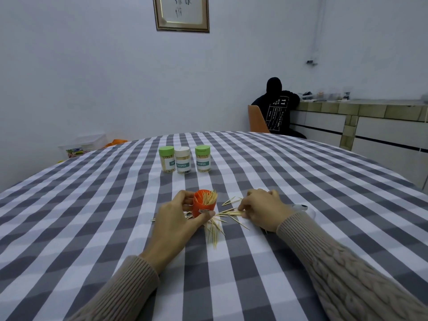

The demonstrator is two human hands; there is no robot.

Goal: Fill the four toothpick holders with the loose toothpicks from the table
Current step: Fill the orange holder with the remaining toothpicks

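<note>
Head view: left hand [176, 216] grips the orange holder [203, 205] steady while right hand [261, 210] pinches loose toothpicks [231, 213]; best gathered parallel, tips aligned, before dropping in.

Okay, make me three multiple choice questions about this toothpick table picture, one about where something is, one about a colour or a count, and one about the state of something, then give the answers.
1. Where do the three capped holders stand?
A. Beyond the hands, in a row
B. At the table's near edge
C. On the counter

2. What colour is the holder that the left hand grips?
A. Green
B. White
C. Orange

3. What state is that holder in?
A. Capped
B. Open, with toothpicks sticking out
C. Lying empty on its side

Answers:
1 A: the left green-lidded holder, white-lidded holder and right green-lidded holder stand side by side farther up the checked tablecloth.
2 C: the orange holder is in its grip.
3 B: toothpick tips fan from its top, while the right hand pinches loose toothpicks.
</note>
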